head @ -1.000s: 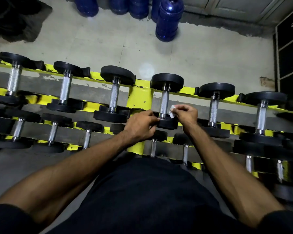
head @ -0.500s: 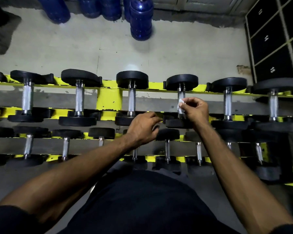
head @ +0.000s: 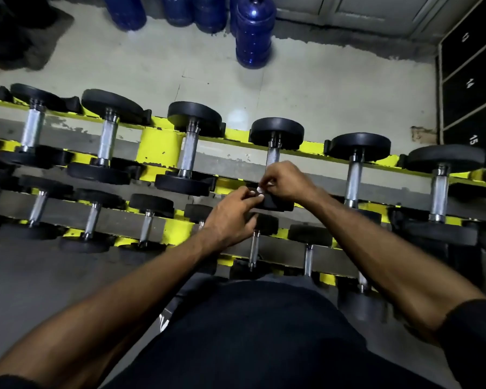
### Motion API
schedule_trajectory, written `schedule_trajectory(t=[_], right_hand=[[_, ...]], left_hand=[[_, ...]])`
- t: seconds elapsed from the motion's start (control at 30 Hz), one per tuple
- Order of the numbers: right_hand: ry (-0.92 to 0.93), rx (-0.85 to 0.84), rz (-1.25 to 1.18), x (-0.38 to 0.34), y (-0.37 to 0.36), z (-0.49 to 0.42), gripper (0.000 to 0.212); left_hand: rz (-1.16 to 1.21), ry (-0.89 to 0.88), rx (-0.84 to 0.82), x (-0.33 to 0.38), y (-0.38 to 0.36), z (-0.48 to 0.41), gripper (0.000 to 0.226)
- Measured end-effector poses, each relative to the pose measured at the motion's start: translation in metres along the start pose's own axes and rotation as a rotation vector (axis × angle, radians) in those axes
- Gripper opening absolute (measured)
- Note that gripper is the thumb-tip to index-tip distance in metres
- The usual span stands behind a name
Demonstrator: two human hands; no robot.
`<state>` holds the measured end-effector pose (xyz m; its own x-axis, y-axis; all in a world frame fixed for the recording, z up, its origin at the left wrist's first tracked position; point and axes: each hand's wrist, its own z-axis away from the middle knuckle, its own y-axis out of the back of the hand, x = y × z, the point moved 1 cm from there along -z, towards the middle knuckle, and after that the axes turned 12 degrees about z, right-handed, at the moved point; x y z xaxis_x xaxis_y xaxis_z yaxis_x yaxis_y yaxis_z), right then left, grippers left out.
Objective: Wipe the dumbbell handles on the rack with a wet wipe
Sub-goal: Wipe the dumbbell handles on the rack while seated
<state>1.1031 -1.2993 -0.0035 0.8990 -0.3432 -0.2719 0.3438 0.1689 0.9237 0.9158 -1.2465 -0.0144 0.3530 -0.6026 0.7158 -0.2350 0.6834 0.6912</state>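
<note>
Wet wipe (head: pixel 260 190): dead centre of view, only small white bits show between the fingertips, over the near end of a dumbbell (head: pixel 277 133) on the top row of the rack (head: pixel 157 144).
Right hand (head: pixel 288 182): grip clamped on the wipe, fingers curled, coming in from 4 o'clock. It hides the lower part of that dumbbell's handle (head: pixel 272 156).
Left hand (head: pixel 230 219): comes in from 7 o'clock, thumb and forefinger pinch the same wipe, so grip also clamped on it. Fingertips of both hands meet.
Wipe not on the bare metal of the handle; handle's upper part is exposed at 12 o'clock of the hands.
Rack is yellow, runs 9 to 3 o'clock, two rows of black-headed dumbbells, smaller ones on the lower row (head: pixel 146 226).
Beyond it: pale floor (head: pixel 320 91), blue water bottles (head: pixel 253 35) at 12 o'clock, dark numbered lockers (head: pixel 472 80) at 2 o'clock.
</note>
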Motion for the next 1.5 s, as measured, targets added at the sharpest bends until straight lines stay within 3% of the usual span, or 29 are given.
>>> schedule_trajectory(t=[0.17, 0.3, 0.43, 0.57, 0.7, 0.83, 1.1, 1.33, 1.5], right_hand=[[0.122, -0.206, 0.491, -0.031, 0.010, -0.035, 0.012], [0.198, -0.308, 0.622, -0.046, 0.011, -0.049, 0.009], [0.166, -0.145, 0.433, -0.026, 0.013, -0.032, 0.002], [-0.107, 0.044, -0.100, 0.020, -0.010, -0.003, 0.012], [-0.431, 0.051, -0.499, 0.043, -0.031, 0.006, 0.017], [-0.598, -0.014, -0.715, 0.046, -0.044, -0.002, 0.024], [-0.498, -0.388, -0.699, 0.046, -0.030, -0.007, 0.024], [-0.608, -0.172, -0.848, 0.052, -0.032, 0.001, 0.011], [-0.532, -0.258, -0.714, 0.043, -0.037, -0.004, 0.023]], left_hand=[[-0.015, 0.044, 0.060, 0.005, -0.012, 0.005, 0.054], [-0.021, 0.072, 0.090, 0.007, -0.016, 0.008, 0.055], [-0.050, 0.077, 0.109, 0.011, -0.018, 0.010, 0.055], [-0.090, 0.065, 0.142, 0.013, -0.017, 0.008, 0.049], [-0.111, 0.042, 0.139, 0.016, -0.011, 0.003, 0.046], [-0.129, 0.037, 0.115, 0.018, -0.008, 0.001, 0.044], [-0.117, 0.043, 0.123, 0.018, -0.009, 0.002, 0.045], [-0.145, 0.020, 0.092, 0.016, -0.004, -0.002, 0.043], [-0.146, -0.005, 0.094, 0.013, -0.004, -0.003, 0.041]])
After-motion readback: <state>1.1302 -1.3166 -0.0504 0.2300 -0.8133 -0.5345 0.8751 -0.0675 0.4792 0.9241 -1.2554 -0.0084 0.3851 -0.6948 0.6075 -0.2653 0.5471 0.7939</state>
